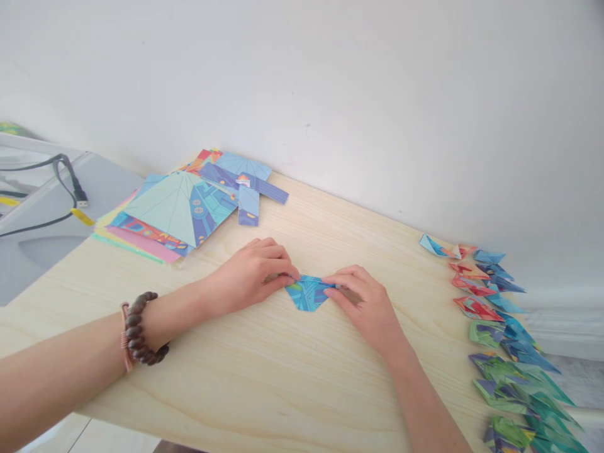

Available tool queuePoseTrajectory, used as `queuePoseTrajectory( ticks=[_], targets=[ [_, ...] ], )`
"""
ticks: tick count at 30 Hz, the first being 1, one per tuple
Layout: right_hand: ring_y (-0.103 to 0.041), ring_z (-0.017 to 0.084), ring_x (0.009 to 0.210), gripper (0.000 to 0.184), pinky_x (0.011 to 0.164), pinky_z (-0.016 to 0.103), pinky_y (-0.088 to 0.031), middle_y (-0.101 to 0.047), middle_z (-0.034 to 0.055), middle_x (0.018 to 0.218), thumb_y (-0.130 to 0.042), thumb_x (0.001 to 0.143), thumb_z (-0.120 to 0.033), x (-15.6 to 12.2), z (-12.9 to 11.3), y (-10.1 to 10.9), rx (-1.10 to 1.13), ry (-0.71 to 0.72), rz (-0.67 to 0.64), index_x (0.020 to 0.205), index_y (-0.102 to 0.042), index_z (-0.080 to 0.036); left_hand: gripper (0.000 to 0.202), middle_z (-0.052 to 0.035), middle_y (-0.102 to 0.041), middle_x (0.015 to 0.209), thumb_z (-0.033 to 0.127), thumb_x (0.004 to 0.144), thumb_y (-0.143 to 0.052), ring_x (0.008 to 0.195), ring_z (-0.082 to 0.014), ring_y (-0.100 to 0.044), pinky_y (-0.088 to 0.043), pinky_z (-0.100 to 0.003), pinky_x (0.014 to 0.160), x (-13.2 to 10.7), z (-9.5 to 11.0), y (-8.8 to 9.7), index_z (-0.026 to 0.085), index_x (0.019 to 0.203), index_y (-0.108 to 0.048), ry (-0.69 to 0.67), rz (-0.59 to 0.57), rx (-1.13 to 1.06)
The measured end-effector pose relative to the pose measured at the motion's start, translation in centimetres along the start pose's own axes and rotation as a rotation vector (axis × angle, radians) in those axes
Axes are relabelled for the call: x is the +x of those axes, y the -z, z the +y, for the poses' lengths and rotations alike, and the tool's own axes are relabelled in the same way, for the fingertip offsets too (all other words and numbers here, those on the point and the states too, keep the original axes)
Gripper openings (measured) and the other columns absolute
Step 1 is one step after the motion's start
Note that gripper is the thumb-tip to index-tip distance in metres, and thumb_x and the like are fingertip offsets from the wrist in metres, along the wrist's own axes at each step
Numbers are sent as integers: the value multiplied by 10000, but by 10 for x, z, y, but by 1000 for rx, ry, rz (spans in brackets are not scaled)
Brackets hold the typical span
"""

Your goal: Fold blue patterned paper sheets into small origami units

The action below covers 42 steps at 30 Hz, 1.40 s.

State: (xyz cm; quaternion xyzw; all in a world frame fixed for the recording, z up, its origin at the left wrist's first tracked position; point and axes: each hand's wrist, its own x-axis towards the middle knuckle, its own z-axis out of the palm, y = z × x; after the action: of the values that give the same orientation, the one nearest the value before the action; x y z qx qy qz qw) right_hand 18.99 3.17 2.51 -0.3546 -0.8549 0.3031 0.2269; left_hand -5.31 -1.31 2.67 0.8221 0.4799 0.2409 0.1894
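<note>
A small piece of folded blue patterned paper (pixel 307 296) lies at the middle of the wooden table, its lower corners angled inward. My left hand (pixel 257 270) pinches its upper left corner between thumb and fingers. At the upper right corner, my right hand (pixel 361 299) grips the same paper in a similar pinch. The paper's top edge runs between the two hands, with part of each corner hidden under the fingertips.
A pile of printed origami sheets (pixel 165 207) lies at the back left, with folded blue strips (pixel 248 204) beside it. Several folded paper pieces (pixel 491 333) line the right edge. Black cables (pixel 66 182) lie at far left. A white wall (pixel 330 94) stands behind the table (pixel 236 390).
</note>
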Motion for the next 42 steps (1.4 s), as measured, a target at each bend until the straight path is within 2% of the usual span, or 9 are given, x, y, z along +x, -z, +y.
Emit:
queuePoseTrajectory(
  ticks=[3,8,14,19,24,28,33,36,42],
  targets=[
    [-557,154,789,159,695,309,-478,-556,25,839,-560,867,-245,-2,2,-1,11,-9,44,937,-701,-270,217,-38,-638,878,255,927,-472,841,-163,-531,-391,-293,777,0,-6,2,226,964,-683,-47,-31,5],
    [-507,151,744,215,685,325,-450,-512,20,770,-540,881,-202,-7,8,-3,-80,98,60,989,-704,-291,219,-40,-627,854,245,927,-475,791,-150,-538,-395,-274,732,0,-13,9,239,1013,-677,-157,-70,56],
    [-467,161,752,307,683,333,-416,-505,42,783,-511,877,-109,-10,16,-5,-208,260,57,1075,-681,-270,332,-44,-575,813,68,904,-394,681,-139,-470,-380,-271,653,0,-5,19,234,1016,-658,-286,-137,265],
    [-474,163,754,316,693,336,-386,-514,40,764,-503,876,-90,-11,12,-5,-325,268,56,1068,-684,-265,370,-36,-546,790,6,855,-399,671,-157,-446,-365,-298,645,-1,-1,20,226,1050,-625,-333,-175,397],
    [-473,153,721,328,680,330,-341,-540,26,749,-514,866,-75,-12,4,-4,-462,221,76,1036,-691,-293,419,-24,-535,816,-42,795,-422,684,-156,-459,-357,-293,632,-3,3,21,231,1057,-600,-305,-238,421],
    [-494,159,752,319,698,337,-325,-585,29,797,-515,866,-76,-14,1,-6,-551,228,82,1013,-691,-297,330,-29,-538,819,4,845,-413,699,-164,-467,-358,-304,633,-5,9,22,204,1029,-599,-294,-226,472],
    [-519,170,786,366,680,340,-319,-633,45,930,-473,869,-49,-24,-4,-12,-684,228,89,1104,-645,-270,195,-55,-562,869,130,901,-447,742,-188,-491,-406,-335,653,-10,28,15,154,1004,-611,-251,-220,566],
    [-532,195,844,388,686,352,-330,-641,55,1008,-456,871,-47,-32,-13,-17,-758,191,96,1162,-611,-252,211,-73,-565,900,73,867,-449,778,-213,-504,-438,-356,639,-16,42,4,114,981,-622,-163,-234,636],
    [-536,209,881,297,753,358,-386,-616,73,1002,-476,843,-95,-25,-25,-24,-551,70,108,1075,-636,-187,294,-105,-564,1060,19,849,-397,930,-227,-507,-489,-343,740,-22,49,-11,86,1055,-597,-30,-170,606]
  ],
)
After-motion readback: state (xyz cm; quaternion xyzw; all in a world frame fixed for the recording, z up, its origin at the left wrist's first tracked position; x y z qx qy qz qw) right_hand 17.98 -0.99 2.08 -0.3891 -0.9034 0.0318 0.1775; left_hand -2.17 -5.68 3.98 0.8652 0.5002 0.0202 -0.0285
